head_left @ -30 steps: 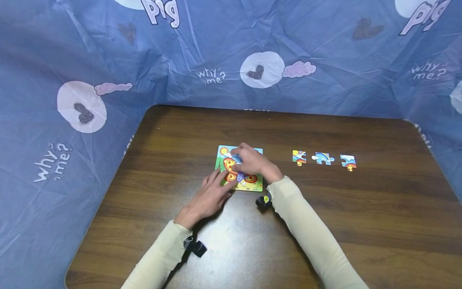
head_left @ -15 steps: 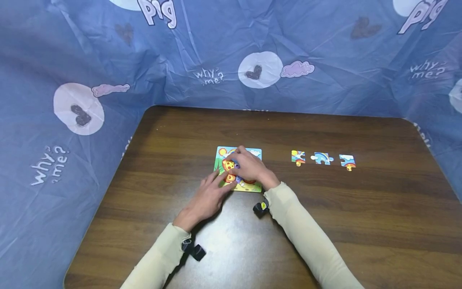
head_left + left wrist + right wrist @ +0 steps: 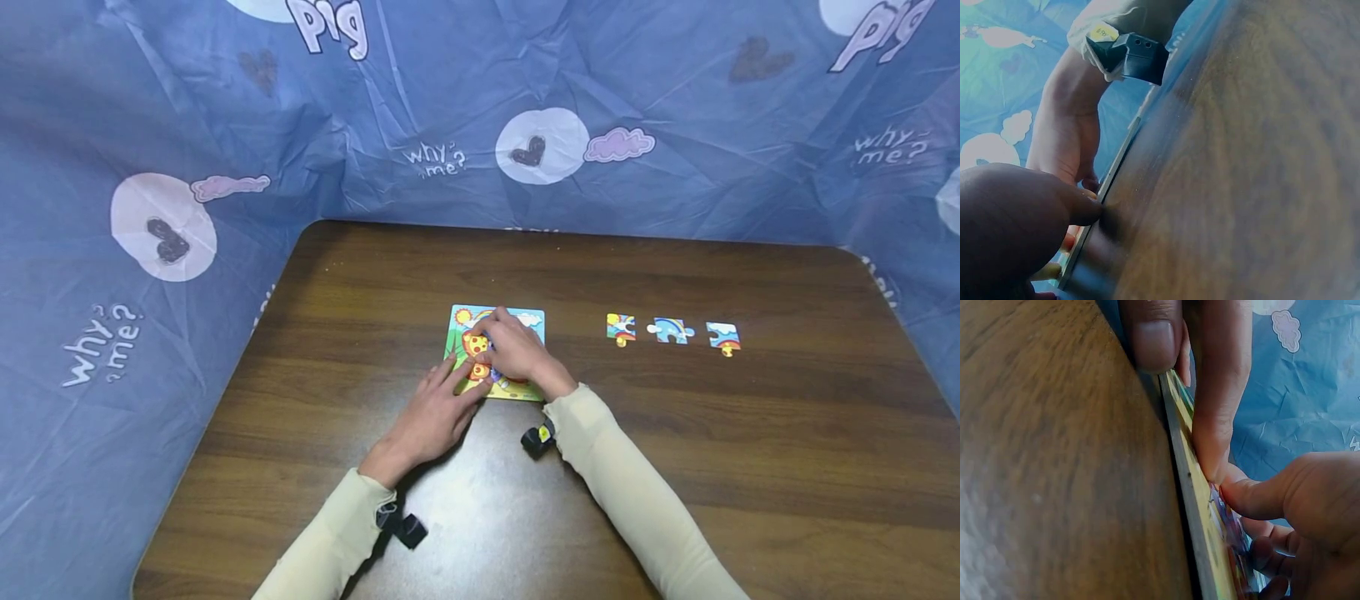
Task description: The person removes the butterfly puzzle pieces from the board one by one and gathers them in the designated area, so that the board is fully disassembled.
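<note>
A square jigsaw puzzle board (image 3: 459,337) with a bright cartoon picture lies flat on the table. My left hand (image 3: 429,415) rests on its lower left part, fingers extended over the picture. In the left wrist view, the left thumb (image 3: 1082,206) touches the board's edge. Above the board's middle, my right hand (image 3: 521,348) bends its thumb and fingers down onto a puzzle piece mostly hidden beneath them. The right wrist view has the right thumb (image 3: 1250,495) at the picture's surface, close to a left fingertip (image 3: 1213,459).
Three loose puzzle pieces lie in a row to the right: a left one (image 3: 620,327), a middle one (image 3: 670,331) and a right one (image 3: 723,336). Around the brown wooden table (image 3: 810,400) hangs a blue printed cloth (image 3: 420,92).
My right hand has shifted slightly down and left over the board, its wrist lower than before. The left hand and the loose pieces have stayed practically in place.
</note>
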The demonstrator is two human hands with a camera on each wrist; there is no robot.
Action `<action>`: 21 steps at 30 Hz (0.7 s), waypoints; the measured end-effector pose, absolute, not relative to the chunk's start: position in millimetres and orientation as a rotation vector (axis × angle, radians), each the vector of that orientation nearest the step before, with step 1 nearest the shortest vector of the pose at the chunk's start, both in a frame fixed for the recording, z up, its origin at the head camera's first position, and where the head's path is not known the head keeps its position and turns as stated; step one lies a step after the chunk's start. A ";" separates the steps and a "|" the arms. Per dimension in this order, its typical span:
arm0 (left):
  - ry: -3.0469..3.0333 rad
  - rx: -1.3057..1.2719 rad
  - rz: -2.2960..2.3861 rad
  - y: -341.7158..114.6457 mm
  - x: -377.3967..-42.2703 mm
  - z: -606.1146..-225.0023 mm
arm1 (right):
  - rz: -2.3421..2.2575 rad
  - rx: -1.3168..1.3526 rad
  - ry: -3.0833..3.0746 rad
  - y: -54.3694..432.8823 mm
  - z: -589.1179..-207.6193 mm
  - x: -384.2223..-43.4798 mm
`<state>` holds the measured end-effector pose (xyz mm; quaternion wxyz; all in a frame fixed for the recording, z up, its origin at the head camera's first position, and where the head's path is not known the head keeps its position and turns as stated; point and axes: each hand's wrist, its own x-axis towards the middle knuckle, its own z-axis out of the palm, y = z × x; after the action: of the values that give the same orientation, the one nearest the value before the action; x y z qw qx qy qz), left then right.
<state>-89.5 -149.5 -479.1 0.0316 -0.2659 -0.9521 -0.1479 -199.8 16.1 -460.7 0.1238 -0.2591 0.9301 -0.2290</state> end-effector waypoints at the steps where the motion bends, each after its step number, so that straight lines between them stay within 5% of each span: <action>1: -2.937 -0.817 -0.456 -149.4 -89.5 -478.9 | -0.673 -0.748 2.712 15.9 -461.3 -199.5; 21: -2.966 -0.800 -0.478 -149.7 -89.4 -480.0 | -0.835 -0.772 2.682 14.1 -462.4 -195.5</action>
<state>-89.4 -149.7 -480.0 0.0164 -0.2572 -0.9539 -0.1539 -195.5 14.1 -462.4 0.1140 -0.2633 0.9147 -0.2847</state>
